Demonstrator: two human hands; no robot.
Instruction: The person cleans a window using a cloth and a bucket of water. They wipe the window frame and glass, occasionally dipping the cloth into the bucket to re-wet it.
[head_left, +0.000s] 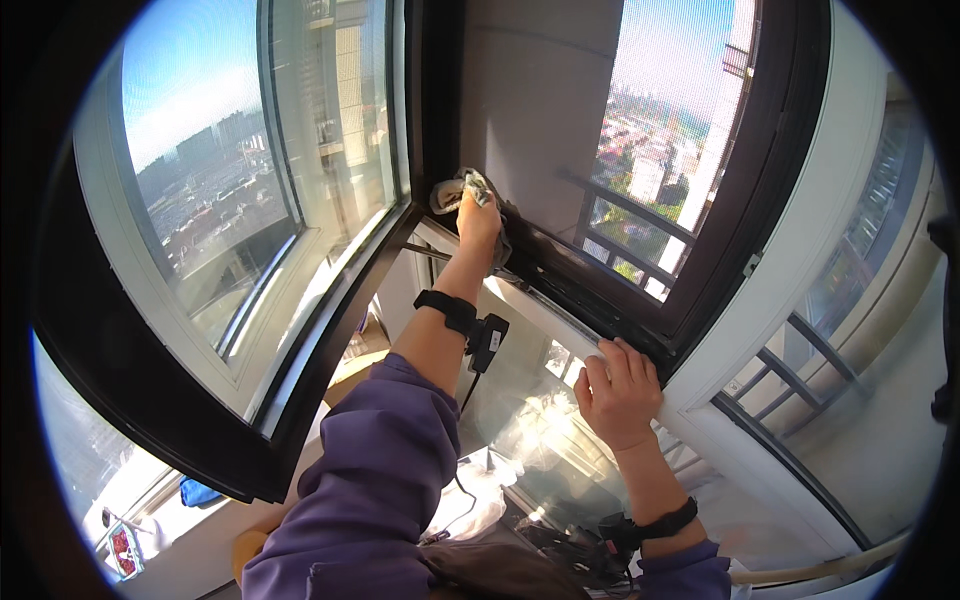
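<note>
My left hand (478, 219) grips a crumpled grey cloth (448, 196) and presses it at the lower left corner of the dark window frame (555, 251). Part of the cloth hangs down beside my wrist. Behind the frame, a mesh screen (540, 127) fills the opening. My right hand (621, 394) rests on the white sill edge (577, 319), fingers bent over it near the frame's lower right corner, with no object visible in it. To the left, the hinged window sash (255, 397) is swung inward, its glass reaching close to my left arm.
A metal stay arm (427, 251) joins the sash near the corner. Dark railings (637, 217) stand outside. Below my hands are a glass pane (525, 397) and clear plastic wrap (472, 491). At the lower left lie a blue cloth (197, 491) and a small patterned item (124, 551).
</note>
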